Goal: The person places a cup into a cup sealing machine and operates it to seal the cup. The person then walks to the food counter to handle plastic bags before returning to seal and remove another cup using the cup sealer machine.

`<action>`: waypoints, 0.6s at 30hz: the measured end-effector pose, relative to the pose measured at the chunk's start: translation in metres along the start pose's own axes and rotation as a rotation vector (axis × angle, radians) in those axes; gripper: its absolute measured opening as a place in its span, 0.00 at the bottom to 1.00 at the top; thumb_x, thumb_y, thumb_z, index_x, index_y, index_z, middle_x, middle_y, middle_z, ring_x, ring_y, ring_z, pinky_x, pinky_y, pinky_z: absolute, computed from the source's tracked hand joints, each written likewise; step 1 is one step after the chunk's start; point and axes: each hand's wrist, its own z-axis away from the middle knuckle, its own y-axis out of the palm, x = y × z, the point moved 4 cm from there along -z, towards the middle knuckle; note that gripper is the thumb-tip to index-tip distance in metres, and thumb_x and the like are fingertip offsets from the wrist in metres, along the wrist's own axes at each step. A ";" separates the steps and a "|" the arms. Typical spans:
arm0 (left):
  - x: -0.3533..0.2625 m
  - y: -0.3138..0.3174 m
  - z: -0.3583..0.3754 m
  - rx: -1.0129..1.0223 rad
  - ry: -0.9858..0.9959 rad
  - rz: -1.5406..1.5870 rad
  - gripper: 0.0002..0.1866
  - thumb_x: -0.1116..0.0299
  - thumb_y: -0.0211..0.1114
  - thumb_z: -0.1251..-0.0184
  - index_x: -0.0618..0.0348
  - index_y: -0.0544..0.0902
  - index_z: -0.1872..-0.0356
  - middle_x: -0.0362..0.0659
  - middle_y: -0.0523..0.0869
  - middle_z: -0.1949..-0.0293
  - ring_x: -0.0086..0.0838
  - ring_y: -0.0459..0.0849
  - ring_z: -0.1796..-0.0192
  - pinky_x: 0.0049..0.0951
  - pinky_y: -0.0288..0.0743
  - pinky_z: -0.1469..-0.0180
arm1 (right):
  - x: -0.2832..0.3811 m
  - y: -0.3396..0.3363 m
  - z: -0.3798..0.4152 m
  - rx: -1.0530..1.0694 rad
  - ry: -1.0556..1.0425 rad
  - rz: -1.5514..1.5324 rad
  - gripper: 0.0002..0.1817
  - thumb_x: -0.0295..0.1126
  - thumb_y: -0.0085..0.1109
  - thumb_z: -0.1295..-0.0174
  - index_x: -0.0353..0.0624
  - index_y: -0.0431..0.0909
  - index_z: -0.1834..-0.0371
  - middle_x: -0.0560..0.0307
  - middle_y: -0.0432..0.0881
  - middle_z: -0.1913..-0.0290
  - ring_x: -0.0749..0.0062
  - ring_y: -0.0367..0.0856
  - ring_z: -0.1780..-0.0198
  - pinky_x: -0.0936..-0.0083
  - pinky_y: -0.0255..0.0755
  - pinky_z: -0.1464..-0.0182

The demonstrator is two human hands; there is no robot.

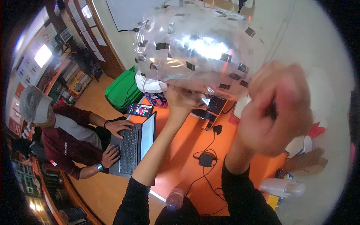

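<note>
A large, puffed-out sheet or bag of clear plastic (202,71) with small dark squares on it fills the upper middle of the head view. It is shiny, and what it may contain cannot be made out. My left hand (182,96) holds its underside, with the fingers partly hidden by the plastic. Close to the camera, my right hand (279,108) is raised at the plastic's right edge with its fingers curled closed. That hand is blurred, and whatever it may grip is hidden.
On the orange table (180,150) are a laptop (129,150), a phone (140,109), a black adapter with cables (206,159) and a white-lidded tub (150,83). A bottle (174,199) stands near my lap; plastic cups (281,186) lie right. Another person (71,138) types at left.
</note>
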 end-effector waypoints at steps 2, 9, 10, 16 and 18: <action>0.010 0.003 -0.001 -0.058 -0.025 0.117 0.13 0.70 0.72 0.56 0.54 0.86 0.64 0.43 0.85 0.68 0.37 0.84 0.63 0.32 0.76 0.59 | 0.006 0.000 0.014 0.039 -0.048 -0.007 0.15 0.32 0.48 0.36 0.36 0.71 0.80 0.58 0.66 0.83 0.74 0.62 0.85 0.75 0.53 0.84; 0.001 -0.001 -0.004 0.084 0.004 -0.150 0.07 0.72 0.73 0.55 0.53 0.85 0.71 0.39 0.85 0.69 0.34 0.83 0.68 0.29 0.75 0.63 | 0.021 0.001 0.055 0.186 -0.165 0.040 0.19 0.36 0.51 0.39 0.41 0.68 0.86 0.58 0.70 0.84 0.68 0.68 0.85 0.72 0.60 0.82; 0.002 -0.002 -0.003 0.052 0.022 -0.102 0.07 0.72 0.73 0.55 0.52 0.86 0.72 0.40 0.85 0.70 0.34 0.83 0.68 0.29 0.75 0.63 | 0.023 0.000 0.064 0.149 -0.108 0.108 0.18 0.36 0.52 0.39 0.41 0.69 0.86 0.60 0.71 0.85 0.68 0.69 0.85 0.71 0.63 0.81; 0.014 -0.002 -0.001 0.054 -0.059 -0.211 0.11 0.74 0.74 0.56 0.53 0.86 0.68 0.41 0.85 0.69 0.30 0.84 0.66 0.29 0.76 0.63 | 0.031 -0.008 0.125 0.529 -0.046 0.188 0.18 0.38 0.54 0.37 0.45 0.69 0.84 0.62 0.71 0.85 0.69 0.71 0.84 0.74 0.68 0.78; 0.016 -0.003 0.000 0.080 -0.021 -0.189 0.11 0.79 0.71 0.57 0.59 0.84 0.69 0.42 0.86 0.69 0.26 0.83 0.66 0.26 0.76 0.63 | 0.035 -0.013 0.128 0.500 -0.041 0.195 0.17 0.38 0.53 0.38 0.44 0.70 0.83 0.61 0.72 0.83 0.69 0.75 0.80 0.72 0.69 0.76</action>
